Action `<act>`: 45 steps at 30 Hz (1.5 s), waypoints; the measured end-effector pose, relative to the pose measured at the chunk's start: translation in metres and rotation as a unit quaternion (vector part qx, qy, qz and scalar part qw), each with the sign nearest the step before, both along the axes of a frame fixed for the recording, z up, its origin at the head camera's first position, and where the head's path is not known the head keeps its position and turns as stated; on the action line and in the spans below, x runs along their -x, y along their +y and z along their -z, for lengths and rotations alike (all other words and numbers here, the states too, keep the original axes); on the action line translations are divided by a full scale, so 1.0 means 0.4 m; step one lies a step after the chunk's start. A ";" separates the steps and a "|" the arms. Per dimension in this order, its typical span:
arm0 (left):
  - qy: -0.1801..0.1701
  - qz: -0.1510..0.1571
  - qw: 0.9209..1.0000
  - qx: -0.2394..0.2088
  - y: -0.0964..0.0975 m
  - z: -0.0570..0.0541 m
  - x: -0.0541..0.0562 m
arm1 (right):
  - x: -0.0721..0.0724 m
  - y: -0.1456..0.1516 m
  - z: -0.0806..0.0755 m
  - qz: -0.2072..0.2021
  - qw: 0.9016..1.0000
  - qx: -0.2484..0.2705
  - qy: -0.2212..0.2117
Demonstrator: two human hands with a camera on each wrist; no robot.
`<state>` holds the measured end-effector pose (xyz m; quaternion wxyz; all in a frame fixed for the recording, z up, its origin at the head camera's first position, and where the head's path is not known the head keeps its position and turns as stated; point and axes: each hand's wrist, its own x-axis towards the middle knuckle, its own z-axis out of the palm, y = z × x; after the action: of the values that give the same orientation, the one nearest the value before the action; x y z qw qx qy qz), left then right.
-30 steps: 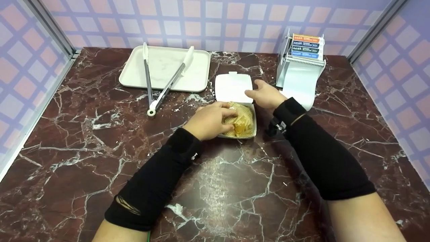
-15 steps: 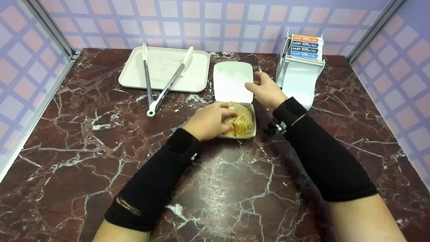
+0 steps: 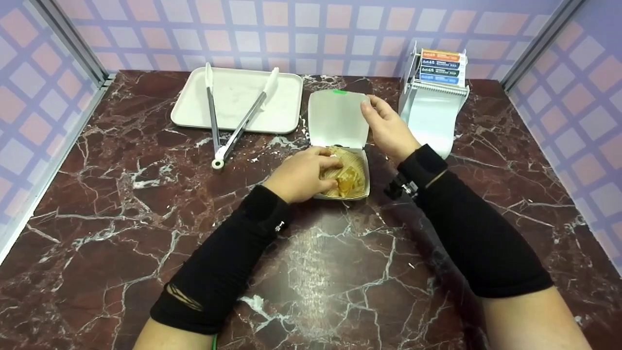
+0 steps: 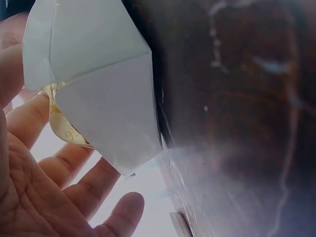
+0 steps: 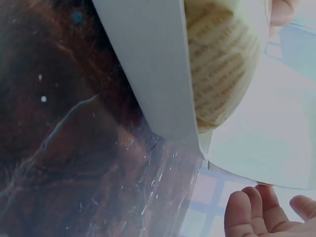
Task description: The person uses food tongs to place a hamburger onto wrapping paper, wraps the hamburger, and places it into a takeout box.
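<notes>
A white clamshell box (image 3: pixel 340 119) stands with its lid raised steeply at the back. Inside lies a rounded food item in printed tan paper (image 3: pixel 355 163), probably a wrapped burger; its contents are hidden. My left hand (image 3: pixel 303 175) comes over the box's left side, its fingers and thumb spread across the wrapped burger. In the left wrist view its other fingers reach loosely past the box wall (image 4: pixel 108 108). At the lid's upper right edge is my right hand (image 3: pixel 388 127). The right wrist view shows a fingertip (image 5: pixel 266 192) touching the lid edge, with the thumb apart from it.
Tongs (image 3: pixel 240 129) lie splayed across a white tray (image 3: pixel 187 114) at the back left. A dispenser (image 3: pixel 440 73) with a hanging pale sheet (image 3: pixel 430 124) stands behind my right hand. Patterned walls enclose the dark marbled table (image 3: pixel 146 253) at back and sides.
The lid has swung up from lying back to standing steep, and a green mark shows at its top. My right hand has risen with it. My left hand has stayed on the wrapped burger.
</notes>
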<state>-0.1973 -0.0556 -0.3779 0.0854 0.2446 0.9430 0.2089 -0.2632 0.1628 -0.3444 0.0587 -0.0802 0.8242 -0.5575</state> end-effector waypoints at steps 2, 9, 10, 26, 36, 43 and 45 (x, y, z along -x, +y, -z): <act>0.001 0.005 1.000 -0.001 -0.001 0.000 0.000 | -0.005 0.001 0.001 0.001 1.000 0.001 0.012; -0.015 0.028 0.999 -0.028 -0.015 -0.005 0.002 | -0.025 0.009 0.009 0.001 0.999 0.019 0.040; -0.022 0.029 0.999 -0.037 -0.017 -0.005 0.003 | -0.029 0.011 0.010 -0.002 0.999 0.029 0.039; -0.043 -0.156 0.956 -0.244 -0.082 -0.038 0.021 | -0.070 0.063 0.018 -0.065 0.997 0.006 0.035; -0.050 -0.079 0.959 -0.268 -0.082 -0.040 0.009 | -0.109 0.078 0.034 -0.093 0.995 0.022 0.035; -0.008 -0.059 0.964 -0.258 -0.077 -0.041 0.007 | -0.130 0.088 0.038 -0.105 0.993 -0.006 0.047; -0.004 -0.060 0.965 -0.254 -0.076 -0.043 0.005 | -0.136 0.090 0.040 -0.107 0.993 -0.014 0.050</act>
<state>-0.1995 -0.0861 -0.3608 0.0114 0.2003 0.8716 0.4472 -0.2088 0.1988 -0.3603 0.0782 -0.1951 0.8204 -0.5318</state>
